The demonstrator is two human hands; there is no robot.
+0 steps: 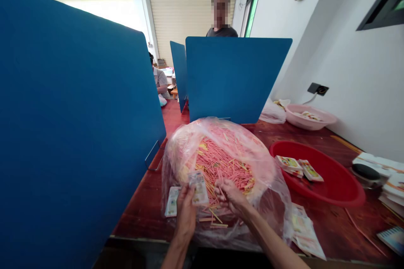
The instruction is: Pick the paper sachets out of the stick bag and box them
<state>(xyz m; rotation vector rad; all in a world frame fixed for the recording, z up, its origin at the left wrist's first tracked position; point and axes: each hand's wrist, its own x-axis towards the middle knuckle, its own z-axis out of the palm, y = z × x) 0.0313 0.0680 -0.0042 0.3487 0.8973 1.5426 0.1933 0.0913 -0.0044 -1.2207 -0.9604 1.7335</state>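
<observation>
My left hand (185, 209) grips a small clear printed packet (200, 191) between thumb and fingers, at the near edge of a large clear plastic bag (179, 155). The bag lies open and is heaped with thin pink and yellow sticks (225, 157). To the right of the packet, my right hand (232, 196) is closed with its fingertips pinched over the near side of the heap. Pink sticks seem to be in that pinch, but how many is unclear. More printed packets (172, 202) lie left of my left hand. A few loose sticks (214, 220) rest in front.
Blue dividers stand on the left (78, 105) and behind the bag (233, 80). On the right, a red basin (341, 180) holds small printed packs (311, 171). Farther back is a pink basin (311, 124). Printed sheets (306, 231) lie near the front edge. A person (222, 31) stands beyond.
</observation>
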